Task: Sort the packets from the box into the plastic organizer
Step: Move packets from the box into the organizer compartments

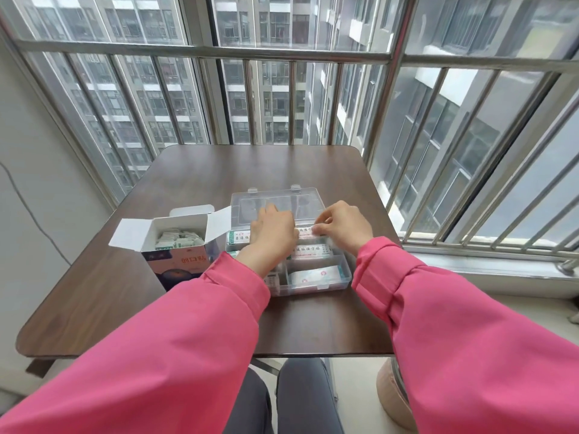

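Head view shows both hands over the open organizer [343,270] on the surface: right hand [343,228] pinches a packet [305,232] by its end, while left hand [274,231] lies flat on it. Such packets look light, thin and bendy, best pinched at an edge; more sit in the box [180,245] beside.

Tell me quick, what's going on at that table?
Both hands over organizer. Right hand pinches a packet; left hand flat on packets. Box open, more packets inside. Nothing in the way.

I see a dark wood bench [194,170] mid-frame, barred windows [282,89] across the top, tower blocks [263,98] outside, daylight, white wall [28,170] at left.
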`<control>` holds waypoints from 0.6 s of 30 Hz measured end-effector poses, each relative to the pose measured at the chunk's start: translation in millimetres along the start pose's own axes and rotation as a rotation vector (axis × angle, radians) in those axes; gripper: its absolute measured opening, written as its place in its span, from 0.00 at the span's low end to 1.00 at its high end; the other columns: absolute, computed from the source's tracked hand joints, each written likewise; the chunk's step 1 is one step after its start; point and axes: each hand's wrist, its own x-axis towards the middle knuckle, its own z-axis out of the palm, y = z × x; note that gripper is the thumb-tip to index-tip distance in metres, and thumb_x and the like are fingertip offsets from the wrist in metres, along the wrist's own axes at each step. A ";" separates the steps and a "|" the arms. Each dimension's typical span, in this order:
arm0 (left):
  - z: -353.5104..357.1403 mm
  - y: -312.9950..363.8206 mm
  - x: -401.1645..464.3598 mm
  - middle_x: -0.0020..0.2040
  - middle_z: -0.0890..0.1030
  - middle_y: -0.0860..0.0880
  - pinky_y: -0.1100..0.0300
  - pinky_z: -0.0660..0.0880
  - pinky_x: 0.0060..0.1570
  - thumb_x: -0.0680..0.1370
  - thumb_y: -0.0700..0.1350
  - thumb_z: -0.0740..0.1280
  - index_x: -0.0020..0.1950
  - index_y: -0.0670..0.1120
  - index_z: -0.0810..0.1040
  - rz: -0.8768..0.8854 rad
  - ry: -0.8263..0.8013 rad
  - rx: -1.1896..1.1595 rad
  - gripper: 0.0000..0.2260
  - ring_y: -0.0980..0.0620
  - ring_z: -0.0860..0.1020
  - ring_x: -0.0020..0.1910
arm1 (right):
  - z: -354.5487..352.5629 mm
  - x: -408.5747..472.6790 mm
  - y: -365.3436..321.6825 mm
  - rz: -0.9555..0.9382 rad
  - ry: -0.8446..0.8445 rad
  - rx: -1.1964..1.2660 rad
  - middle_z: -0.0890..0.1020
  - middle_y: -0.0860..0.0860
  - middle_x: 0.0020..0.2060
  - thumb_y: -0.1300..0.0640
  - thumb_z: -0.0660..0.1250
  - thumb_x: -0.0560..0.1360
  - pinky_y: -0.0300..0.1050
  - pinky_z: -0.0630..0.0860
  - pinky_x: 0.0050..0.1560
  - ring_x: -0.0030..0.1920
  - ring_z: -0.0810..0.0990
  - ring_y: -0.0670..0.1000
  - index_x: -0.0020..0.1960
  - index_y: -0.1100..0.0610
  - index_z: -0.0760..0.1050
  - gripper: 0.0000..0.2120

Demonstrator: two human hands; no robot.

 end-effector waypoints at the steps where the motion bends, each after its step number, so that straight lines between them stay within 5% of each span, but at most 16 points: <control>1: -0.4 0.4 0.6 0.62 0.70 0.41 0.49 0.65 0.61 0.79 0.46 0.62 0.60 0.45 0.77 -0.007 0.004 0.012 0.12 0.41 0.65 0.65 | -0.8 -0.4 -0.8 0.006 0.015 -0.020 0.84 0.51 0.45 0.53 0.73 0.69 0.44 0.74 0.51 0.51 0.80 0.52 0.44 0.52 0.83 0.05; 13: 1.6 2.5 7.7 0.63 0.68 0.41 0.50 0.64 0.61 0.81 0.48 0.60 0.65 0.47 0.75 -0.045 -0.056 0.096 0.14 0.42 0.63 0.65 | -5.9 -4.8 -14.6 -0.085 -0.064 -0.329 0.83 0.54 0.52 0.52 0.68 0.74 0.44 0.71 0.50 0.55 0.79 0.56 0.53 0.51 0.81 0.09; 18: 2.3 0.3 8.6 0.63 0.68 0.41 0.50 0.64 0.61 0.81 0.47 0.60 0.64 0.47 0.76 -0.054 -0.051 0.107 0.14 0.42 0.63 0.65 | -5.0 -8.4 -24.8 -0.104 0.030 -0.485 0.80 0.59 0.55 0.58 0.64 0.77 0.46 0.70 0.48 0.57 0.78 0.60 0.57 0.59 0.75 0.10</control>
